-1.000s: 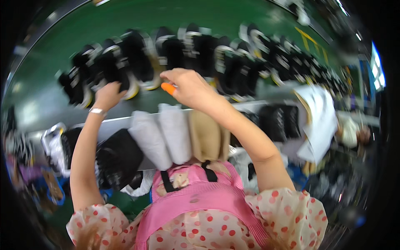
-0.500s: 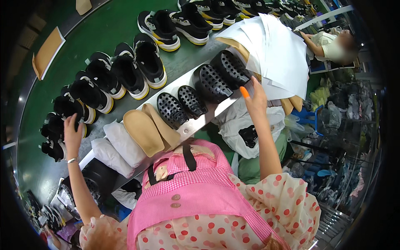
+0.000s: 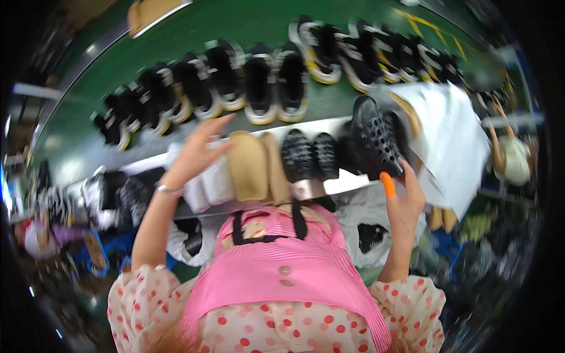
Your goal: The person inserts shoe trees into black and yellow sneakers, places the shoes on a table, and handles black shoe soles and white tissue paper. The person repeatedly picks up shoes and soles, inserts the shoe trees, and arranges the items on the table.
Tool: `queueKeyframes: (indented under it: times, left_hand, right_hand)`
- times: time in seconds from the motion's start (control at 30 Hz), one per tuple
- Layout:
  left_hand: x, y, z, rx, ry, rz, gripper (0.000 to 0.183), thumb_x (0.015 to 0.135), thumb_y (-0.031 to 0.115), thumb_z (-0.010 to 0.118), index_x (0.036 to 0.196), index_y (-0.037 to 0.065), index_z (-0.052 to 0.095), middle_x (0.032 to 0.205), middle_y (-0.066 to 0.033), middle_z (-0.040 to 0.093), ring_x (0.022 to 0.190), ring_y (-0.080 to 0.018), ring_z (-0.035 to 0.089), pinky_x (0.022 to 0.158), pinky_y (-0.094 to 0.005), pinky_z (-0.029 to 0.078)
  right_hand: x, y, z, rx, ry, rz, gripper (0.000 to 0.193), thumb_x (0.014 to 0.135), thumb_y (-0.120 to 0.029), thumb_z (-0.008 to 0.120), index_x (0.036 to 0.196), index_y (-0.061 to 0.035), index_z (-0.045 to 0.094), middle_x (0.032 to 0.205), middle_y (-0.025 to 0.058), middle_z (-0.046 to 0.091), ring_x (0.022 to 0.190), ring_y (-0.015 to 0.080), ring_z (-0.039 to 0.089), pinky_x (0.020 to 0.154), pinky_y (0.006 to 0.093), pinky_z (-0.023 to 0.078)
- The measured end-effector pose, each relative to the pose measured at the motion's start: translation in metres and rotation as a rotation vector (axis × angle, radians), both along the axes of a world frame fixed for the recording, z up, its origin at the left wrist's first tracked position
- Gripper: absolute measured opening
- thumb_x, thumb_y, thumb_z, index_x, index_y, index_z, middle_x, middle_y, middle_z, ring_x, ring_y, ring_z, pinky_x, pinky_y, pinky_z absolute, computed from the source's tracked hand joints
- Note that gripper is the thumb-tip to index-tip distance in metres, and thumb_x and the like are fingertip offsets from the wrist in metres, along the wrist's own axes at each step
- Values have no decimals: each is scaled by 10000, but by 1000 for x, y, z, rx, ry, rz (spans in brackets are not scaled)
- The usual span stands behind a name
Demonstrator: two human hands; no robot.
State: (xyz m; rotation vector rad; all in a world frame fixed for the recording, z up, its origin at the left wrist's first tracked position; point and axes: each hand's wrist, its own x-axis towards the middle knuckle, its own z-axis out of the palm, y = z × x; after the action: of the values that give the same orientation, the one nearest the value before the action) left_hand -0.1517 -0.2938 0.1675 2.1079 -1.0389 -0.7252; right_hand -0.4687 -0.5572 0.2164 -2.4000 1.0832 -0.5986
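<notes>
My right hand (image 3: 405, 203), an orange cover on one finger, grips the lower end of a black perforated plastic shoe insert (image 3: 372, 132), raised off the ledge. Another large black insert (image 3: 348, 153) lies beside it, partly hidden. Two smaller black inserts (image 3: 298, 157) rest further left. With fingers spread and nothing in it, my left hand (image 3: 200, 154) hovers over white wrapped bundles (image 3: 216, 183), close to tan curved insole-like pieces (image 3: 248, 170). Black sneakers (image 3: 260, 88) with white and yellow soles stand in a row beyond the ledge.
White paper sheets (image 3: 450, 141) are piled at the right end of the ledge. Below, a white plastic bag (image 3: 350, 226) holds black pieces. A tan board (image 3: 156, 15) lies on the green surface (image 3: 194, 38) at far left. Another person (image 3: 515, 162) is at the far right.
My right hand has taken hold of a large black insert and lifted it. My left hand has moved right, away from the sneakers. The whole view has turned.
</notes>
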Motion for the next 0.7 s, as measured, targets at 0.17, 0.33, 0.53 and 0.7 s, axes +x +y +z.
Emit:
queueKeyframes:
  times: [0.17,0.33,0.53,0.7]
  left_hand:
    - [-24,-25,3,-354,780,0,937,854,434,696,1516,40,163,1454,-111,404,1306,-206,428,1109,-363,310]
    - [18,21,-6,-513,944,277,521,865,412,695,1214,67,520,1146,-39,603,1073,-153,581,995,-358,440]
    - [86,90,-15,-478,844,437,387,904,369,663,1142,84,552,1071,-22,593,999,-153,602,907,-341,503]
    - [155,139,-52,-104,262,376,527,888,328,675,1294,36,509,1200,-100,574,1167,-240,527,960,-361,456]
  right_hand:
    - [111,67,3,106,-174,615,478,723,-79,787,1154,0,596,878,146,628,731,275,615,657,351,509]
    - [193,105,-20,101,-178,776,443,746,-42,755,1137,30,559,901,171,637,768,300,651,675,366,521]
    - [290,160,-37,236,2,930,284,813,-160,694,926,-9,482,632,167,614,577,372,629,524,443,492]
    - [389,181,-56,104,174,973,289,769,-240,678,796,29,576,666,258,614,672,425,638,648,491,525]
